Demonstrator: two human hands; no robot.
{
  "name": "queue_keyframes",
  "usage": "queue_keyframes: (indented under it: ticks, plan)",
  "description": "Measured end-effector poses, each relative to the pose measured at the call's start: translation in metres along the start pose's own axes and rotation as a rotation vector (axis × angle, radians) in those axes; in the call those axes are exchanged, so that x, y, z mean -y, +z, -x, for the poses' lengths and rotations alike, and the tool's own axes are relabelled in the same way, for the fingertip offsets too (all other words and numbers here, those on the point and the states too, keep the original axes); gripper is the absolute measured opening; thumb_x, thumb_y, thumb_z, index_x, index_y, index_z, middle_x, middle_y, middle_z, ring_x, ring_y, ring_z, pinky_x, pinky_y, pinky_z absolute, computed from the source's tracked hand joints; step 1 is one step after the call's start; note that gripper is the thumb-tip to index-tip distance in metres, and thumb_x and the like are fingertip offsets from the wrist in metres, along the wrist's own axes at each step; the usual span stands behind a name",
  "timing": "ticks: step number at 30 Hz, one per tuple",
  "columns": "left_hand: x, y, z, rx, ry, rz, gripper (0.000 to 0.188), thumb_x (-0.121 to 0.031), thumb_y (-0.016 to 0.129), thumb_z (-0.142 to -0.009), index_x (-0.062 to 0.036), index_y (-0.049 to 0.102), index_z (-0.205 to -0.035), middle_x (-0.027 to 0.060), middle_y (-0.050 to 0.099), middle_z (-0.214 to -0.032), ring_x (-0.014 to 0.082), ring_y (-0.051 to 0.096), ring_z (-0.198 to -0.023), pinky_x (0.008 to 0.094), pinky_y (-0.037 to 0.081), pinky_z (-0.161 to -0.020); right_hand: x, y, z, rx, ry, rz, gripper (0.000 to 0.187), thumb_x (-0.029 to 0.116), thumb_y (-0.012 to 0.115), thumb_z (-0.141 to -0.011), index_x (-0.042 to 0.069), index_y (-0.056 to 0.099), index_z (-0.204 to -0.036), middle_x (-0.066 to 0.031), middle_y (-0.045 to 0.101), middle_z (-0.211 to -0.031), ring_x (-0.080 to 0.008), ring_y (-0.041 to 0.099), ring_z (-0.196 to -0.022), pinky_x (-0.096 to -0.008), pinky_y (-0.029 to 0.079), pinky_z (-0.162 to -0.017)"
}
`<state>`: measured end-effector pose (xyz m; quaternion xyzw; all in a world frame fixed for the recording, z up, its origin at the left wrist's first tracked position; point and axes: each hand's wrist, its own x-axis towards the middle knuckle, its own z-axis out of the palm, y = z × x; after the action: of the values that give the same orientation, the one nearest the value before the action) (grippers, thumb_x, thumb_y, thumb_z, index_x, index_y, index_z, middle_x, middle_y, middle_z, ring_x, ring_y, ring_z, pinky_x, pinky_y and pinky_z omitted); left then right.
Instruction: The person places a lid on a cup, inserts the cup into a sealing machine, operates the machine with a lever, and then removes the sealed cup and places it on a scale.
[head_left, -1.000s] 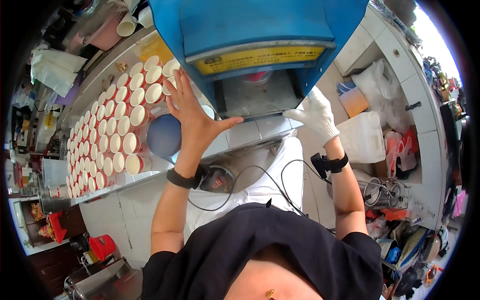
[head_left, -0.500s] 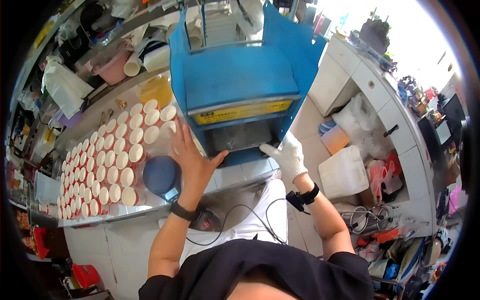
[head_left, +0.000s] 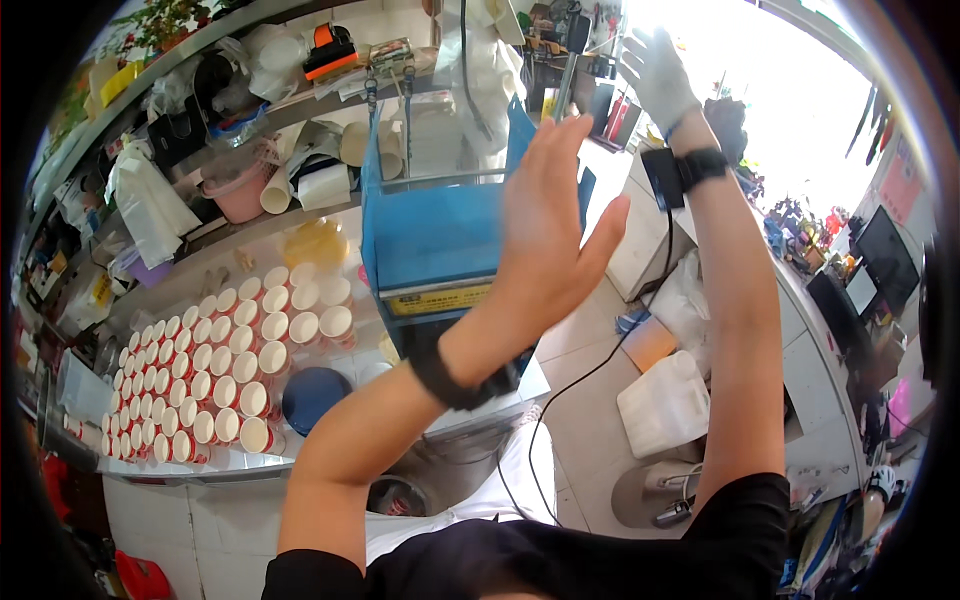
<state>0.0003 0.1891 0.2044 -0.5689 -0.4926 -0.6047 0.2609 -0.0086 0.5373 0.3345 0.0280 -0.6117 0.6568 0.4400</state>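
A blue metal machine (head_left: 430, 215) with a yellow label strip stands on the tiled counter ahead of me. My left hand (head_left: 545, 215), bare with a black wristband, is raised over its right side, fingers stretched and thumb apart, holding nothing; it hides part of the machine. Just beyond those fingertips a metal lever (head_left: 568, 80) with a black grip slants upward. My right hand (head_left: 662, 85), in a pale glove, reaches up at the far right against the bright window, right of the lever. Its fingers look spread, with nothing visible in them.
Rows of red-and-white paper cups (head_left: 225, 390) cover the counter at left. Beside them is a dark blue round lid (head_left: 316, 400). A pink basket (head_left: 238, 190) sits on the back shelf. On the floor at right stands a white plastic jug (head_left: 665, 400). A cable hangs from my right wrist.
Both hands have left the machine's lower front opening. My left hand rose and moved right across the machine; my right hand swung far up toward the window. The view has shifted too.
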Motion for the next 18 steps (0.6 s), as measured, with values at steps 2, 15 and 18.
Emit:
queue_keyframes:
  ticks: [2,15,18]
  plan:
    - [0.018,0.015,-0.016,-0.052,-0.005,-0.069,0.046,-0.029,0.059,-0.107,0.0004,0.055,-0.142,0.0235,0.058,-0.142,0.0394,0.052,-0.135,0.0480,0.038,-0.115,-0.004,0.012,-0.031,0.002,0.077,0.034,0.078,0.051,0.062,-0.105,0.005,0.038,-0.162,-0.0193,0.048,-0.161,-0.0344,0.049,-0.146,-0.0465,0.039,-0.123]
    - [0.052,0.032,-0.015,-0.017,0.087,-0.232,0.012,-0.021,0.060,-0.102,-0.0107,0.065,-0.099,0.0084,0.060,-0.094,0.0311,0.059,-0.101,0.0594,0.035,-0.105,-0.032,0.028,-0.017,-0.119,-0.004,0.448,0.079,0.051,0.064,-0.103,0.005,0.038,-0.162,-0.0194,0.048,-0.160,-0.0346,0.049,-0.146,-0.0463,0.040,-0.123]
    - [0.061,0.039,-0.010,-0.051,0.108,-0.295,0.012,-0.021,0.062,-0.100,-0.0090,0.066,-0.099,0.0101,0.065,-0.099,0.0323,0.061,-0.103,0.0615,0.035,-0.104,-0.029,0.021,0.002,-0.103,-0.064,0.540,0.079,0.051,0.064,-0.103,0.006,0.038,-0.162,-0.0194,0.048,-0.160,-0.0346,0.049,-0.146,-0.0463,0.040,-0.123]
